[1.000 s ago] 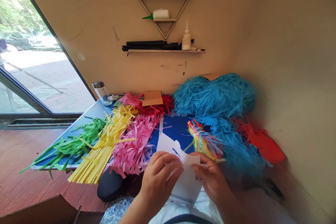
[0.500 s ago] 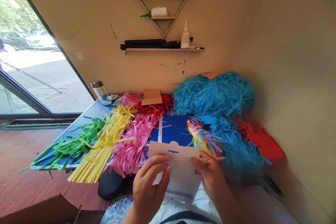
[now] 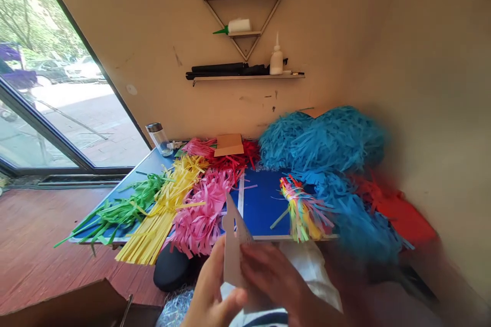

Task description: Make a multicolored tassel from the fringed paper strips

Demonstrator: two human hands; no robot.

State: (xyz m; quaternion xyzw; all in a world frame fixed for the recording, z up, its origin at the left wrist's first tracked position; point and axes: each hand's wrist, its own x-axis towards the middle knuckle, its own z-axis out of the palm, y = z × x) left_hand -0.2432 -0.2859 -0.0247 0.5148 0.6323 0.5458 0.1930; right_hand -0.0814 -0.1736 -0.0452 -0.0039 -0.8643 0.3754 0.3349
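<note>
A thin white cardboard hanging box [image 3: 232,255] with a hang-hole tab is turned nearly edge-on above my lap. My left hand [image 3: 215,286] grips its left side, thumb towards me and fingers behind. On the other side, the slightly blurred fingers of my right hand [image 3: 272,271] press against the broad face, so the box is held between both hands. Beyond it on the blue table lies a bundle of pink paper strips [image 3: 203,214]. To the right is a tied bundle of mixed-colour strips [image 3: 303,209].
Yellow strips [image 3: 164,209] and green strips [image 3: 134,202] overhang the table's left side. Blue shredded paper [image 3: 326,138] and a red bundle [image 3: 402,214] lie at right. A glass bottle [image 3: 159,138] stands at the back left. An open carton [image 3: 76,306] sits low left.
The white box has turned from facing me to nearly edge-on. My right hand has moved from its upper right edge down onto its face. The view has shifted a little left.
</note>
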